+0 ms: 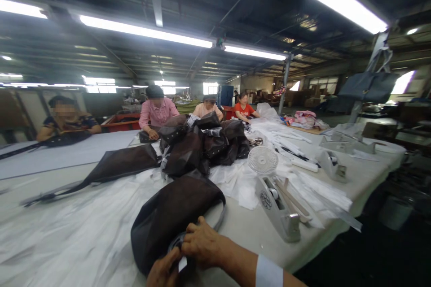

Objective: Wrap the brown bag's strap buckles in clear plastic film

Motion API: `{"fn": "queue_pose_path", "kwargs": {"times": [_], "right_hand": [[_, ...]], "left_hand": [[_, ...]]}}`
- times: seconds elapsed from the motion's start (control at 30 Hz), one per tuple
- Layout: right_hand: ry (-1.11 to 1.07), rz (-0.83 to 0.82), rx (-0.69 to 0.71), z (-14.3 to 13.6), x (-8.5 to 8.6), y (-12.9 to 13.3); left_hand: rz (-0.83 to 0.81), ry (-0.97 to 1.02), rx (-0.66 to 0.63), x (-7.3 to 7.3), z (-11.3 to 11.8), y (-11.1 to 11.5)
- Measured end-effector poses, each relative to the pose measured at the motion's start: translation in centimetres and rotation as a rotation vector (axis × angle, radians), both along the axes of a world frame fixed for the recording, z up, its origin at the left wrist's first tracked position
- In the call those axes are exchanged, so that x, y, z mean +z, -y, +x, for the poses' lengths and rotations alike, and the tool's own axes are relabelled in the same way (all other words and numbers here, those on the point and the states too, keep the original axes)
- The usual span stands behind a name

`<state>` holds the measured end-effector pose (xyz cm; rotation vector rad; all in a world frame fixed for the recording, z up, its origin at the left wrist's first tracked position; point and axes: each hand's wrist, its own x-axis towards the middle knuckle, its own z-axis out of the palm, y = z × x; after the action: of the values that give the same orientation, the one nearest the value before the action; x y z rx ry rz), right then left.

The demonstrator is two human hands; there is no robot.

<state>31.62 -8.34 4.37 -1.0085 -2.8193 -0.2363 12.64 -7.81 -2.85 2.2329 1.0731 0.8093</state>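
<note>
A dark brown handbag [168,210] lies on the table right in front of me, its strap [222,206] curving along the right side. My right hand [204,244] has its fingers curled onto the strap part at the bag's near edge. Close beside it, at the bottom of the view, my left hand [165,269] pinches the same spot, partly cut off by the frame. A small white tag [182,263] shows between the two hands. What exactly the fingertips pinch is partly hidden behind them.
Several dark bags are heaped [185,150] beyond mine, with another bag [124,161] to the left. Clear plastic sheets [101,228] cover the left. On the right stand a tape dispenser [278,208] and a small white fan [262,160]. Co-workers [158,110] sit across the table.
</note>
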Motion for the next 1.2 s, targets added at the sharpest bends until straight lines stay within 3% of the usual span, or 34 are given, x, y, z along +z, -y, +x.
{"fn": "queue_pose_path", "kwargs": {"times": [0.23,0.53,0.63,0.77,0.87,1.0,1.2], "right_hand": [[-0.02,-0.104,-0.059,0.1,-0.8,0.2],[-0.099,-0.167,-0.108,0.0,-0.2,1.1],[-0.28,-0.122,-0.351,0.4,-1.0,3.6],[-0.301,-0.256,-0.672,-0.4,-3.0,7.2],[-0.266,-0.335,-0.785,-2.0,-3.7,8.4],[-0.326,-0.423,-0.873,-3.5,-3.2,8.2],[-0.369,-0.554,-0.972,-2.9,-2.8,6.9]], "left_hand": [[-0.034,-0.086,0.095,1.7,0.9,0.9],[-0.14,-0.055,0.198,3.2,1.2,1.3],[-0.155,-0.032,0.224,3.1,1.4,1.5],[-0.217,-0.018,0.24,3.1,1.5,1.6],[-0.251,-0.01,0.256,3.2,1.6,1.6],[-0.275,0.015,0.267,3.4,1.6,1.6],[-0.278,0.039,0.314,3.6,1.5,1.3]]}}
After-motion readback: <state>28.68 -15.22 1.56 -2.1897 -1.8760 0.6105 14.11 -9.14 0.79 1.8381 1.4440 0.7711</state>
